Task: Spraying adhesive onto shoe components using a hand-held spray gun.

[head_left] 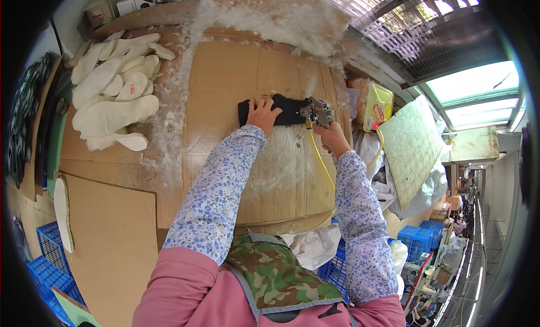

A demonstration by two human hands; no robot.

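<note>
A long black piece of material (289, 110), perhaps an insole or a fabric piece, lies on a cardboard sheet (225, 65). My left hand (263, 114) rests on its left part, fingers curled over it and holding it down. In my right hand (333, 137) is a metal spray gun (320, 112), with a yellow hose (322, 161) running from it toward my body. The gun's head is at the right end of the black piece, and a faint pale mist shows above it. My right fingers are partly hidden behind the gun.
Cream insoles (115, 116) are heaped at the left. One more insole (63, 214) leans by a cardboard panel (112, 231). White fluffy residue (270, 23) coats the far surface. A yellow container (379, 105) and a stained board (410, 150) stand right. Blue crates (416, 242) lie beyond.
</note>
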